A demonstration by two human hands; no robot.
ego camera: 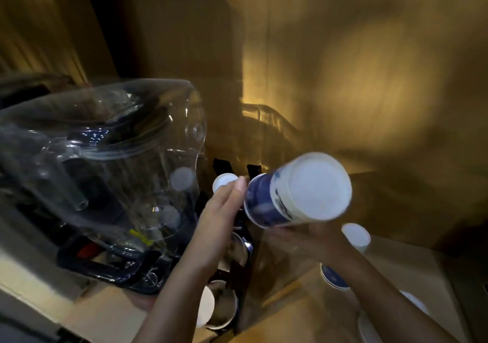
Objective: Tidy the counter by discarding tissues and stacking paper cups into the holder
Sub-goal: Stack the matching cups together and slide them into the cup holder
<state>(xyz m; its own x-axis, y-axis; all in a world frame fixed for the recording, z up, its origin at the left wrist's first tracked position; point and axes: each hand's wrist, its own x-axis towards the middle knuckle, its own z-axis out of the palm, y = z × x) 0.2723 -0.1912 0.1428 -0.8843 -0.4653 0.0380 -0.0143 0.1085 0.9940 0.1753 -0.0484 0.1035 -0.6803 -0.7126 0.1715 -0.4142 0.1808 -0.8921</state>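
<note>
My right hand grips a blue and white paper cup from below, lying on its side with its white base turned towards me. My left hand reaches forward, fingers together, its fingertips touching the rim end of that cup. A black cup holder stands under my hands, with cups in it, one white base showing at its top and more cups at its lower end. Other paper cups stand upside down on the counter to the right. No tissue is visible.
A big clear water bottle sits on a dispenser at the left, close to my left forearm. The wooden counter runs below, with a wooden wall behind. The picture is blurred by motion.
</note>
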